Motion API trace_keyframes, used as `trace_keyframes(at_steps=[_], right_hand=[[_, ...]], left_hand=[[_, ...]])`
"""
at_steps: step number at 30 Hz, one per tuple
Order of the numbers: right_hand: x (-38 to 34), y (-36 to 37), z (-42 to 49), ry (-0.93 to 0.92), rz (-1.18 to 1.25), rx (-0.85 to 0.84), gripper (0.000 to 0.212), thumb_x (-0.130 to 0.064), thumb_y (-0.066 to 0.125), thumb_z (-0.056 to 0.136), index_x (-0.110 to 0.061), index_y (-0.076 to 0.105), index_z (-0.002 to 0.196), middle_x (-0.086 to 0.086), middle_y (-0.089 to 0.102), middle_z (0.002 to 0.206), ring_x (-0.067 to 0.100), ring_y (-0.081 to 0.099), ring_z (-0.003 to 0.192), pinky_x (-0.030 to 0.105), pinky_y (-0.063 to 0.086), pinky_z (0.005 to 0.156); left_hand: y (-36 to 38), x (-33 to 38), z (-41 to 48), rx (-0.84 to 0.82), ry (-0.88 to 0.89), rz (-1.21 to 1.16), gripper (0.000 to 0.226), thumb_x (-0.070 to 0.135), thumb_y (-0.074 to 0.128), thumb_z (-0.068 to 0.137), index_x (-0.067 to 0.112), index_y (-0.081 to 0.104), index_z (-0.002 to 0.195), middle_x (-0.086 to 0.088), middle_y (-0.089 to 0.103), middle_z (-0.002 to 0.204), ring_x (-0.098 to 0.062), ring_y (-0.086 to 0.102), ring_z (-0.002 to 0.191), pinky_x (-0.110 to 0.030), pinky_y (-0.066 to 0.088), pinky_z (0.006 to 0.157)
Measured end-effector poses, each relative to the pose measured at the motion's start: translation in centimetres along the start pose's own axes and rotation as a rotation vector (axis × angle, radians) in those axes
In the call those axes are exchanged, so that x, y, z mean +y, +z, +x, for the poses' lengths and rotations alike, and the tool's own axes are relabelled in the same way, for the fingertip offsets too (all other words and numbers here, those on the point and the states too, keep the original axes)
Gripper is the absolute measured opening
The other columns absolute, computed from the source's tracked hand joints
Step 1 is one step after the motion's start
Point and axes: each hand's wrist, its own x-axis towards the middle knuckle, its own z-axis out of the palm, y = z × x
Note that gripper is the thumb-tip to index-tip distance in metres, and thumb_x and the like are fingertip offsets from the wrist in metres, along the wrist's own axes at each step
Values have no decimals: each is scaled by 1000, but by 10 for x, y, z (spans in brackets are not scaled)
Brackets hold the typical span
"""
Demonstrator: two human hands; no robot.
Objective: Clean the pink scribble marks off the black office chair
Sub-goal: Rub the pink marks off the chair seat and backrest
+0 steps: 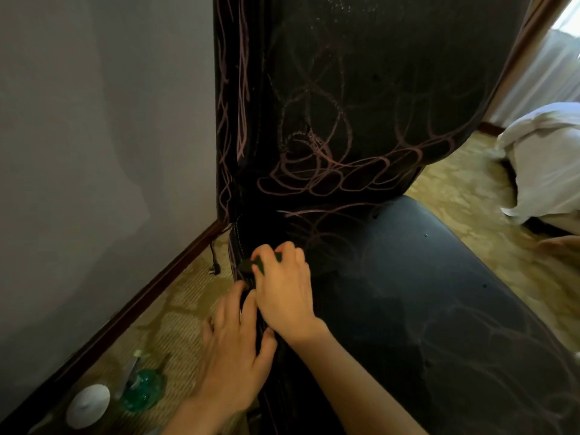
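The right hand (284,296) pinches a green sponge (255,264) at the back left corner of the chair (408,293) seat. The left hand (232,350), fingers spread, rests on the seat's left edge beside it.

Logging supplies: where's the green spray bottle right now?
Head view, lower left: the green spray bottle sits on the carpet near the baseboard, beside a white round object and left of the left hand.
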Motion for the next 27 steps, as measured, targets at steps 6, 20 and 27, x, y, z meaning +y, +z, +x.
trace_keyframes(at_steps=[6, 20, 27], right_hand=[[59, -4, 11, -1, -147, -58, 19, -21, 72, 75, -20, 63, 92, 12, 57, 87, 33, 55, 74, 38, 44, 58], [53, -28, 37, 94, 112, 29, 18, -10, 59, 87, -14, 62, 104, 16, 51, 97, 36, 50, 88, 42, 43, 80], [1, 20, 51, 18, -60, -178, 24, -37, 45, 96, -25, 51, 116, 7, 44, 119, 28, 39, 110, 41, 32, 89]], left_hand=[[-4, 2, -1, -56, -21, 44, 80, 63, -7, 71, 33, 7, 144, 12, -16, 150, -8, -14, 140, -44, 12, 117], [-2, 5, 3, -54, -31, 76, 80, 60, -7, 67, 32, 6, 141, 10, -17, 147, -8, -14, 135, -40, 18, 113], [3, 3, 7, -82, -75, 75, 75, 57, 0, 72, 32, 1, 143, 8, -22, 147, -11, -16, 138, -42, 16, 115]])
